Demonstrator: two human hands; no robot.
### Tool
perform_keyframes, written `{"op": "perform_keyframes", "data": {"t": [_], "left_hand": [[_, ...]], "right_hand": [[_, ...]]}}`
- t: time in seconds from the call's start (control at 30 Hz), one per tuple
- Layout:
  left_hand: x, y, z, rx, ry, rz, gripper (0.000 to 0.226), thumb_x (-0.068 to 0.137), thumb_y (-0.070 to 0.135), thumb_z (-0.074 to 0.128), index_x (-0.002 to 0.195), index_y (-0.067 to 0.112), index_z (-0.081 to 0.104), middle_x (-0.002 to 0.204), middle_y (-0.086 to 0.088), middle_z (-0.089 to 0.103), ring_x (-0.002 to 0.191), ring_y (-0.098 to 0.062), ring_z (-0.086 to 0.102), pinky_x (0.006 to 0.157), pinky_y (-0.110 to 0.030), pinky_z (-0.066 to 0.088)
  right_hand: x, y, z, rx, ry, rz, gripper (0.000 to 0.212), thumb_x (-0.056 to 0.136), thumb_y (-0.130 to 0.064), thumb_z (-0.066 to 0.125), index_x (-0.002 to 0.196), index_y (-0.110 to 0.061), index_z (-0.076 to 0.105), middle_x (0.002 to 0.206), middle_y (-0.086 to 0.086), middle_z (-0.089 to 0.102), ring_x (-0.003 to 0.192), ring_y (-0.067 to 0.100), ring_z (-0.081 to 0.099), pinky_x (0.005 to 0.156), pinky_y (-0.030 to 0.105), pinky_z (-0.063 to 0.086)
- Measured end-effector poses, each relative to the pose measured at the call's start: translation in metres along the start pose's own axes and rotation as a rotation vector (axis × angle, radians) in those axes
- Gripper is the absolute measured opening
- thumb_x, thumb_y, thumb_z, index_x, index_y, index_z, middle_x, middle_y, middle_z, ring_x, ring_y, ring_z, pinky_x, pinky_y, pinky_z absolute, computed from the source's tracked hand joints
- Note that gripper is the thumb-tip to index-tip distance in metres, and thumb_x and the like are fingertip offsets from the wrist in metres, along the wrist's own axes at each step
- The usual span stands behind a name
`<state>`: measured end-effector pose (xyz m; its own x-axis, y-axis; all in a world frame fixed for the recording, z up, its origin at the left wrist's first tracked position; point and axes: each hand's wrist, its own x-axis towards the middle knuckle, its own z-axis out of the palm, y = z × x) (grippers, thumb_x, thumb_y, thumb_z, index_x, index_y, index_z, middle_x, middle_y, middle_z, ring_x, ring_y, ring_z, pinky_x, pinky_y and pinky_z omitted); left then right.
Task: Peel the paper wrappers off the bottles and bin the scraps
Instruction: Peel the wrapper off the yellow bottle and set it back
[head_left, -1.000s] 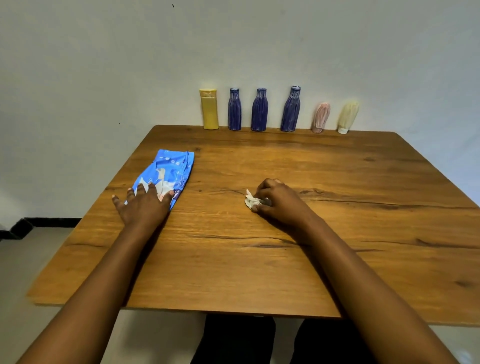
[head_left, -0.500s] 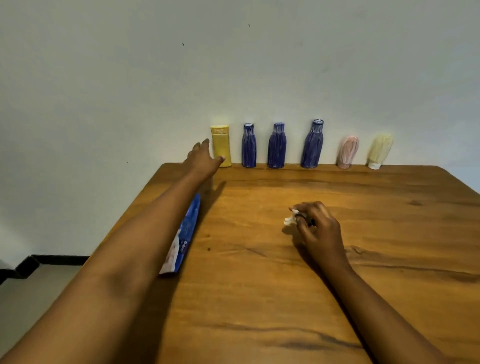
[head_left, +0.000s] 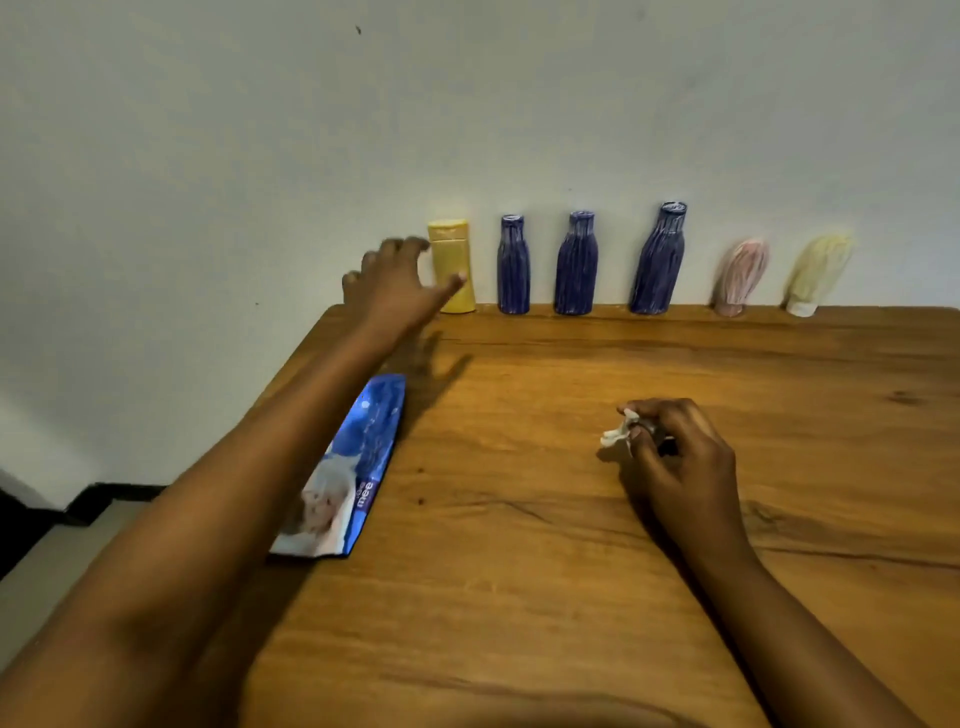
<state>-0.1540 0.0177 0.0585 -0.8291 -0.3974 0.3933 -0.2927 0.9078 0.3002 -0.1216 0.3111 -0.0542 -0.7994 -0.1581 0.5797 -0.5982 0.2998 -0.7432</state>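
Several bottles stand in a row along the table's far edge against the wall: a yellow bottle (head_left: 453, 267), three blue paper-wrapped bottles (head_left: 514, 265) (head_left: 575, 263) (head_left: 658, 260), a pink wrapped one (head_left: 740, 277) and a pale yellow wrapped one (head_left: 815, 274). My left hand (head_left: 393, 287) reaches out with spread fingers just left of the yellow bottle, thumb across its lower part. Nearer the middle of the table, my right hand (head_left: 675, 457) pinches a small crumpled white paper scrap (head_left: 616, 436).
A blue plastic pouch (head_left: 358, 462) lies flat near the wooden table's (head_left: 519, 597) left edge, partly under my left forearm. A plain wall rises directly behind the bottles. Floor shows at lower left beyond the table edge.
My left hand left the blue pouch and stretched forward to the yellow bottle. My right hand kept the paper scrap. The camera moved closer to the table.
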Motion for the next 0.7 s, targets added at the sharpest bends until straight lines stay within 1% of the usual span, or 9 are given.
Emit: {"op": "perform_keyframes", "data": {"t": [0.07, 0.1, 0.2, 0.3, 0.47, 0.5, 0.57, 0.63, 0.7], "left_hand": [[-0.067, -0.025, -0.011, 0.035, -0.176, 0.073, 0.061, 0.089, 0.061, 0.047, 0.14, 0.027, 0.042, 0.149, -0.003, 0.038, 0.135, -0.027, 0.036, 0.107, -0.047, 0.033], [-0.098, -0.039, -0.011, 0.076, -0.277, 0.069, 0.062, 0.091, 0.06, 0.045, 0.143, 0.028, 0.038, 0.153, -0.002, 0.034, 0.139, -0.026, 0.032, 0.11, -0.046, 0.031], [-0.151, -0.073, 0.006, 0.217, -0.482, 0.011, 0.067, 0.094, 0.061, 0.034, 0.151, 0.031, 0.019, 0.161, 0.0, 0.011, 0.148, -0.021, 0.009, 0.118, -0.047, 0.011], [-0.151, -0.084, 0.02, 0.209, -0.491, -0.008, 0.067, 0.094, 0.062, 0.027, 0.152, 0.034, 0.01, 0.162, 0.003, 0.004, 0.149, -0.018, 0.0, 0.118, -0.047, 0.002], [-0.112, -0.088, 0.019, 0.189, -0.541, -0.078, 0.069, 0.093, 0.065, 0.022, 0.152, 0.034, 0.005, 0.162, 0.0, -0.001, 0.149, -0.021, -0.002, 0.117, -0.051, -0.002], [-0.099, -0.084, 0.015, 0.211, -0.525, -0.071, 0.07, 0.093, 0.066, 0.021, 0.152, 0.034, 0.003, 0.162, -0.002, -0.001, 0.149, -0.022, -0.001, 0.116, -0.053, -0.004], [-0.062, -0.07, 0.004, 0.3, -0.382, 0.01, 0.069, 0.095, 0.063, 0.025, 0.153, 0.031, 0.004, 0.162, -0.004, 0.001, 0.148, -0.024, 0.003, 0.115, -0.053, -0.003], [-0.012, -0.051, -0.009, 0.384, -0.176, 0.167, 0.067, 0.097, 0.051, 0.039, 0.153, 0.026, 0.012, 0.161, -0.006, 0.008, 0.147, -0.026, 0.01, 0.116, -0.053, 0.007], [0.044, -0.034, -0.018, 0.473, -0.073, 0.362, 0.067, 0.096, 0.035, 0.052, 0.152, 0.023, 0.018, 0.16, -0.006, 0.017, 0.145, -0.028, 0.02, 0.113, -0.05, 0.022]], "right_hand": [[-0.001, 0.0, 0.001, -0.007, -0.004, 0.009, 0.025, 0.086, 0.006, 0.057, 0.1, -0.012, 0.066, 0.098, 0.0, 0.061, 0.09, -0.005, 0.055, 0.075, 0.006, 0.04], [-0.001, 0.0, 0.001, -0.012, -0.005, 0.009, 0.025, 0.086, 0.006, 0.057, 0.101, -0.012, 0.066, 0.098, 0.001, 0.061, 0.089, -0.005, 0.055, 0.075, 0.006, 0.04], [-0.003, -0.004, 0.0, -0.02, -0.011, 0.01, 0.023, 0.088, 0.003, 0.056, 0.103, -0.011, 0.066, 0.098, 0.003, 0.061, 0.085, 0.002, 0.054, 0.074, 0.006, 0.04], [-0.007, -0.008, -0.003, -0.027, -0.017, 0.012, 0.022, 0.088, 0.003, 0.056, 0.102, -0.01, 0.066, 0.099, 0.003, 0.06, 0.085, 0.005, 0.055, 0.074, 0.006, 0.04], [-0.01, -0.013, -0.006, -0.032, -0.022, 0.024, 0.024, 0.087, 0.003, 0.057, 0.103, -0.012, 0.066, 0.097, 0.002, 0.06, 0.086, -0.005, 0.055, 0.074, 0.003, 0.038], [-0.01, -0.013, -0.006, -0.027, -0.022, 0.03, 0.023, 0.088, 0.003, 0.057, 0.103, -0.013, 0.066, 0.097, 0.001, 0.06, 0.087, -0.005, 0.055, 0.073, 0.003, 0.038], [-0.009, -0.011, -0.005, -0.015, -0.018, 0.042, 0.023, 0.088, 0.002, 0.057, 0.102, -0.014, 0.065, 0.097, 0.0, 0.06, 0.089, -0.004, 0.056, 0.073, 0.004, 0.039], [-0.007, -0.01, -0.004, -0.003, -0.016, 0.058, 0.024, 0.088, 0.002, 0.057, 0.101, -0.017, 0.065, 0.097, -0.002, 0.06, 0.089, -0.001, 0.057, 0.072, 0.005, 0.04], [-0.005, -0.008, -0.003, 0.0, -0.007, 0.074, 0.025, 0.088, 0.002, 0.057, 0.102, -0.018, 0.065, 0.097, -0.005, 0.061, 0.089, -0.001, 0.057, 0.072, 0.005, 0.041]]}}
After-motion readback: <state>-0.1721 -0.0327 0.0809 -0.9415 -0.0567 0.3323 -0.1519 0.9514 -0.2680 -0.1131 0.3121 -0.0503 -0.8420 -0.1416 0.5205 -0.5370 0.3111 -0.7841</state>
